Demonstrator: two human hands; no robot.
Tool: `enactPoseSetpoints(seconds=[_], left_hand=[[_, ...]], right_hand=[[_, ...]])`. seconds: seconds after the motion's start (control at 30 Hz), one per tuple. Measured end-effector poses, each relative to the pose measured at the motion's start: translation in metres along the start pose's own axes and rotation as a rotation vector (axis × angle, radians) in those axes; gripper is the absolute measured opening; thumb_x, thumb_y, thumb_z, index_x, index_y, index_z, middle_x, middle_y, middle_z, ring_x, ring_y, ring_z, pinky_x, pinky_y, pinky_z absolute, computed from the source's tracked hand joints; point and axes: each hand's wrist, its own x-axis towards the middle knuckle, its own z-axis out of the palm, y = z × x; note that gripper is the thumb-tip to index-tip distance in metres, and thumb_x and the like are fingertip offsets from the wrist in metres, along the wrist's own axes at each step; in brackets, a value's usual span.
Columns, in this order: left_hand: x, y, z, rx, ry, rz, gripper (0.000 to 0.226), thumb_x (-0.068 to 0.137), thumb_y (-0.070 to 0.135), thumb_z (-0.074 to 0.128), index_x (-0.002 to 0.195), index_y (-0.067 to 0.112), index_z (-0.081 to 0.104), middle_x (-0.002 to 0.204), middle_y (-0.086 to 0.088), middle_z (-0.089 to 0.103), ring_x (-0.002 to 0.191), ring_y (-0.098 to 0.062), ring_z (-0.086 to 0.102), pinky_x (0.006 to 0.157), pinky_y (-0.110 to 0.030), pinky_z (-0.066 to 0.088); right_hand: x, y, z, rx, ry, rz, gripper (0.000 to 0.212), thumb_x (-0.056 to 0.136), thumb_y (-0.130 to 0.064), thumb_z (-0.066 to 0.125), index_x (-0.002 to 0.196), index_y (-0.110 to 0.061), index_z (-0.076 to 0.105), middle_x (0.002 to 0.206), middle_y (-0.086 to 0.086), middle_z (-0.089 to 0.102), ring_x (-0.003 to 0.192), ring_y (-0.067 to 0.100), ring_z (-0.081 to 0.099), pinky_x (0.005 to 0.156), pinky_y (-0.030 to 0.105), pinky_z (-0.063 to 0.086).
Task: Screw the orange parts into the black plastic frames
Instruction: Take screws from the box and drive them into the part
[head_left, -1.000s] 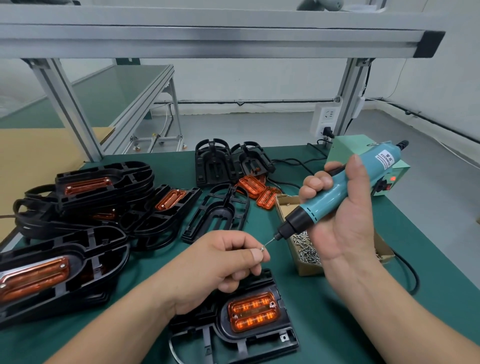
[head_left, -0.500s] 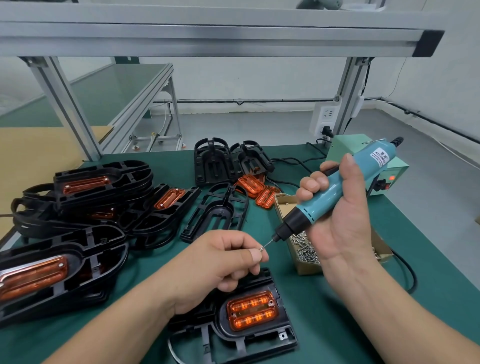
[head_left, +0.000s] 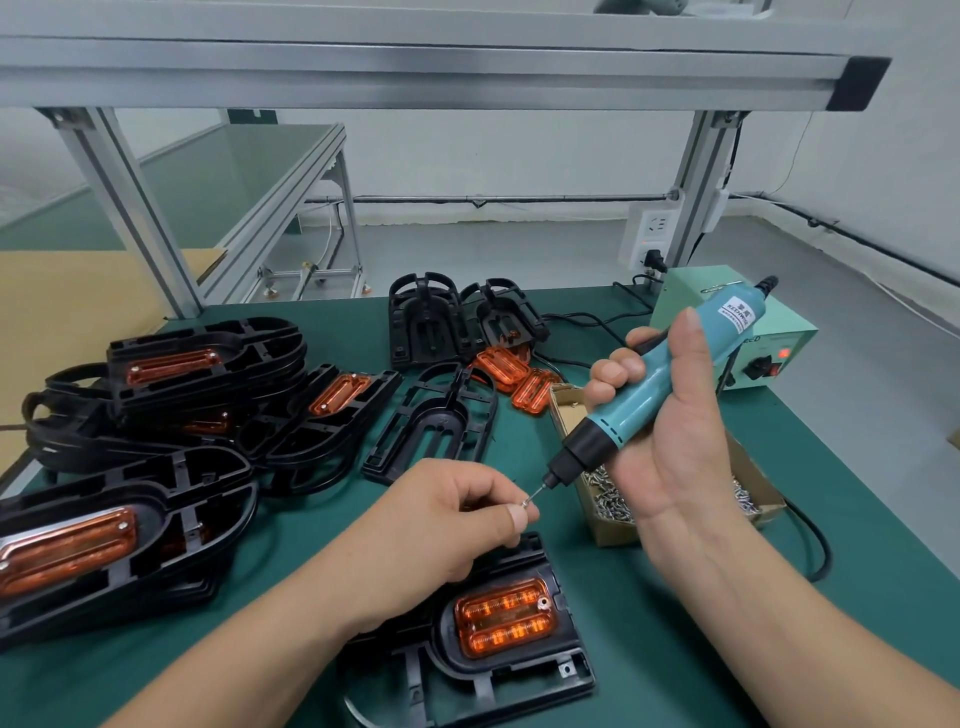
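Screw loading onto the driver bit, judged to be the step in hand. Left grip (head_left: 441, 519) pinches a small screw (head_left: 525, 503) between thumb and forefinger, the other fingers curled under; the screw meets the bit tip of the electric screwdriver (head_left: 660, 379). Right grip (head_left: 675, 447) is clamped round the teal body of the screwdriver, thumb lying along it, with the tool tilted down to the left and held in the air above the desk (head_left: 649, 623). Work piece: orange part (head_left: 503, 618) seated in the pocket of a black frame (head_left: 467, 691), flat on the desk just below the left grip. A raised hole shows at the orange part's upper right corner, apparently without a screw; whether the other end is fastened I cannot tell. A cardboard box (head_left: 608, 532) of screws sits beside the right grip, partly behind it. A stack of fitted frames (head_left: 208, 364) lies at left, an empty frame (head_left: 436, 421) mid-desk, and loose orange pieces (head_left: 514, 374) beyond it. Judgement: this frame is early in fastening. The next move calls for the screw sitting straight on the bit, the pinch letting go, then the tip lowered to the corner hole with the tool brought nearer upright before driving. Risk: the screw drops off on the way down.
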Motion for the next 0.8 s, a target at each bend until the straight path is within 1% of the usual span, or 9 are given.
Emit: enactPoseSetpoints(seconds=[0.1,0.23,0.37,0.5,0.6,0.63,0.67,0.73,0.8], left_hand=[[0.0,0.001,-0.001,-0.056,-0.016,-0.022,0.01,0.096,0.021,0.075,0.088,0.019,0.081,0.099,0.0,0.078,0.052,-0.007,0.038,0.049,-0.019,0.034],[0.0,0.001,-0.001,-0.054,-0.032,-0.04,0.01,0.099,0.014,0.074,0.098,0.02,0.082,0.082,0.005,0.073,0.052,-0.006,0.04,0.05,-0.018,0.035],[0.0,0.002,-0.002,-0.029,-0.02,-0.055,0.011,0.1,0.015,0.072,0.098,0.021,0.082,0.08,0.007,0.072,0.054,-0.006,0.041,0.05,-0.019,0.035],[-0.002,0.006,-0.016,0.246,0.061,-0.016,0.011,0.099,0.025,0.072,0.094,0.031,0.078,0.08,0.009,0.074,0.054,-0.001,0.053,0.051,-0.014,0.042],[-0.002,0.005,-0.023,0.459,0.119,0.02,0.007,0.096,0.031,0.073,0.091,0.036,0.076,0.086,0.009,0.075,0.075,-0.01,0.068,0.071,-0.023,0.056],[-0.001,0.005,-0.023,0.486,0.127,0.017,0.007,0.096,0.033,0.073,0.091,0.037,0.075,0.086,0.009,0.075,0.077,-0.011,0.069,0.074,-0.025,0.057],[-0.001,0.004,-0.022,0.504,0.122,0.014,0.007,0.096,0.034,0.073,0.09,0.037,0.075,0.085,0.011,0.074,0.076,-0.009,0.068,0.073,-0.026,0.057],[0.0,0.002,-0.02,0.546,0.094,0.016,0.008,0.095,0.035,0.074,0.088,0.037,0.075,0.084,0.016,0.074,0.073,-0.001,0.066,0.068,-0.021,0.052],[0.0,0.0,-0.018,0.588,0.07,0.026,0.008,0.095,0.036,0.074,0.087,0.035,0.075,0.084,0.019,0.074,0.075,0.002,0.067,0.07,-0.018,0.051]], right_hand=[[0.001,0.0,0.0,0.023,0.029,0.012,0.036,0.099,-0.048,0.072,0.09,-0.014,0.065,0.071,-0.002,0.049,0.061,0.012,0.055,0.054,0.025,0.053],[0.002,-0.002,0.0,0.037,0.043,0.013,0.036,0.098,-0.048,0.073,0.09,-0.014,0.065,0.072,-0.002,0.049,0.061,0.012,0.055,0.054,0.025,0.053],[0.002,-0.005,0.0,0.036,0.044,-0.003,0.035,0.098,-0.046,0.073,0.09,-0.014,0.065,0.072,-0.001,0.048,0.061,0.012,0.055,0.054,0.025,0.052],[0.002,-0.008,0.0,0.009,0.017,-0.004,0.031,0.102,-0.042,0.069,0.085,-0.015,0.066,0.07,-0.002,0.046,0.059,0.011,0.051,0.052,0.023,0.049],[0.001,-0.007,0.0,-0.037,-0.068,0.034,0.029,0.104,-0.039,0.064,0.086,-0.017,0.065,0.066,-0.003,0.046,0.056,0.01,0.049,0.05,0.023,0.047],[0.0,-0.006,0.0,-0.061,-0.104,0.05,0.029,0.104,-0.039,0.063,0.086,-0.017,0.065,0.066,-0.004,0.046,0.055,0.01,0.049,0.049,0.022,0.047],[-0.001,-0.006,-0.001,-0.086,-0.139,0.065,0.028,0.104,-0.04,0.061,0.086,-0.018,0.065,0.065,-0.004,0.046,0.054,0.009,0.049,0.048,0.022,0.046],[-0.003,-0.004,-0.001,-0.125,-0.203,0.097,0.029,0.106,-0.039,0.058,0.087,-0.019,0.065,0.064,-0.005,0.045,0.053,0.009,0.048,0.047,0.022,0.044],[-0.004,-0.002,-0.002,-0.147,-0.263,0.132,0.029,0.107,-0.038,0.054,0.089,-0.018,0.064,0.063,-0.004,0.044,0.052,0.009,0.047,0.046,0.021,0.044]])
